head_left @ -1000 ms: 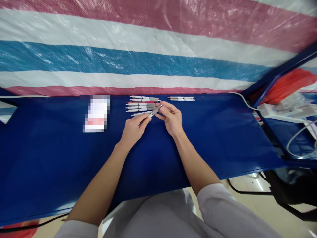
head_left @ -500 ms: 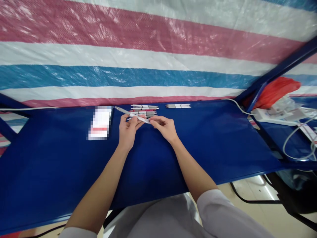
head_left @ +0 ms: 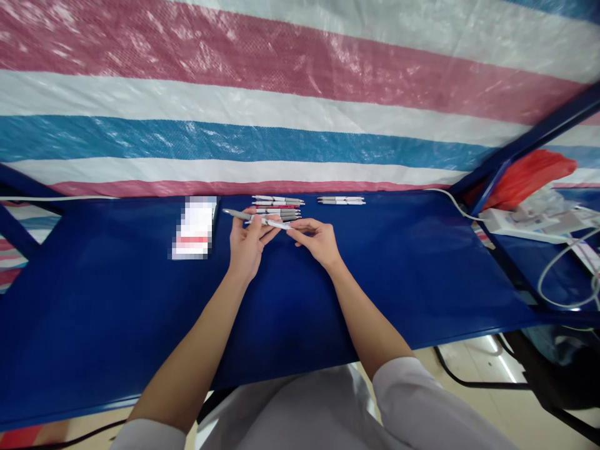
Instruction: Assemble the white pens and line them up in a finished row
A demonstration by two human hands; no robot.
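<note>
The fingers of the left hand point(head_left: 244, 251) pinch a grey-and-white pen point(head_left: 276, 224) around its middle, covering part of the barrel, while the right hand point(head_left: 322, 244) closes thumb and fingertips at its white end, so that very tip is hidden and what they grip there is hard to make out. Just beyond the left fingers, a stack of pens point(head_left: 277, 203) lies on the tabletop point(head_left: 398, 269), its nearest ones partly covered by that hand and hard to count, and a pair of pens point(head_left: 341, 200) lies beyond the right fingers. Left of the left fingers, a flat item point(head_left: 194, 228) is pixelated past reading.
</note>
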